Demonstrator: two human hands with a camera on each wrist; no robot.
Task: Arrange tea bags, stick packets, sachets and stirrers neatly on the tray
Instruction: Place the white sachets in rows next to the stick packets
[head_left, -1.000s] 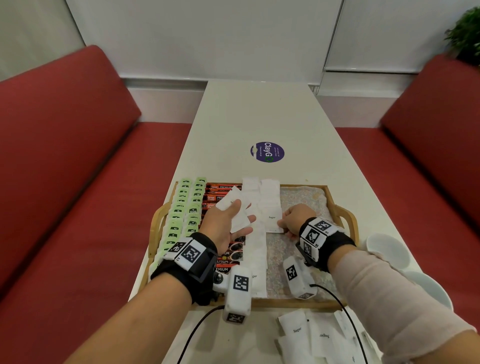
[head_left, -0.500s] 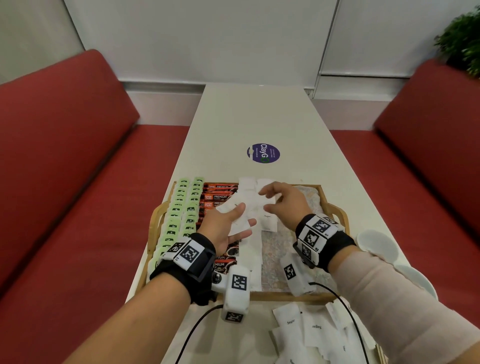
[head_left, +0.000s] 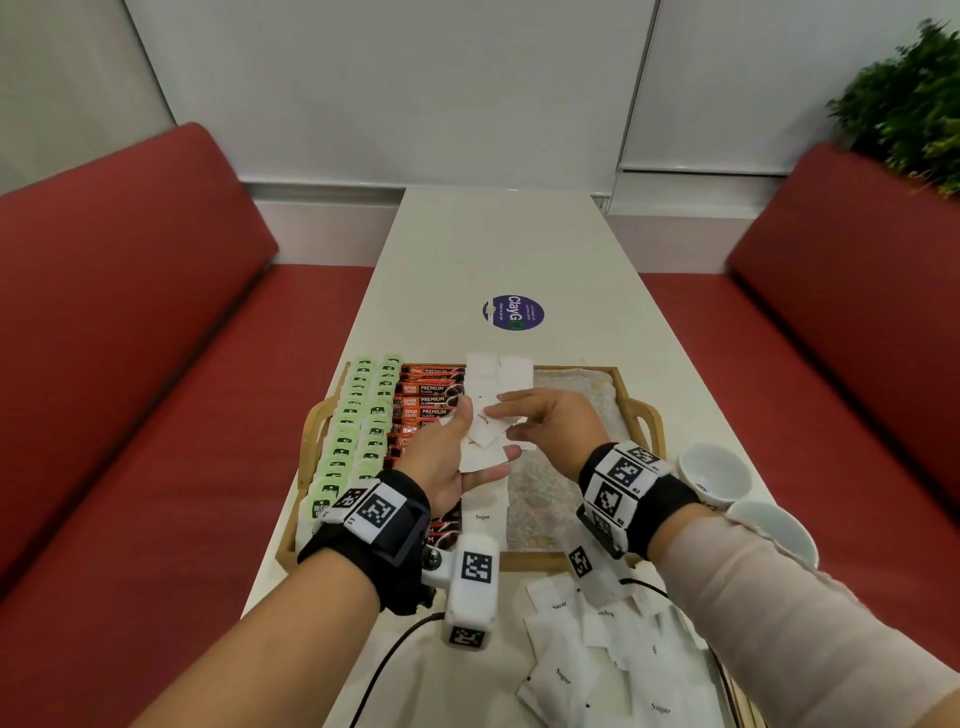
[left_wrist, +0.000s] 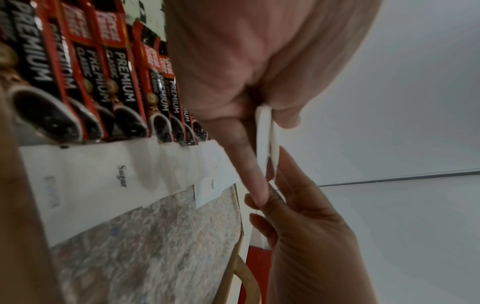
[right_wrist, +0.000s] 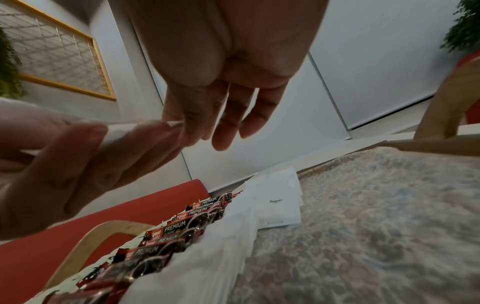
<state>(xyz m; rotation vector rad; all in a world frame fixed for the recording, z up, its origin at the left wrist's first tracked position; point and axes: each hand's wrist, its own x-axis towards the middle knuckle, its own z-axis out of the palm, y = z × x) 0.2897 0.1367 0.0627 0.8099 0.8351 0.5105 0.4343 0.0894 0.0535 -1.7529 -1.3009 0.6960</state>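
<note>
Left hand half-hiding held sugar sachets

I sit at a long white table running to a pale wall. Red benches flank me on both sides, and a green plant stands behind the right one.
</note>
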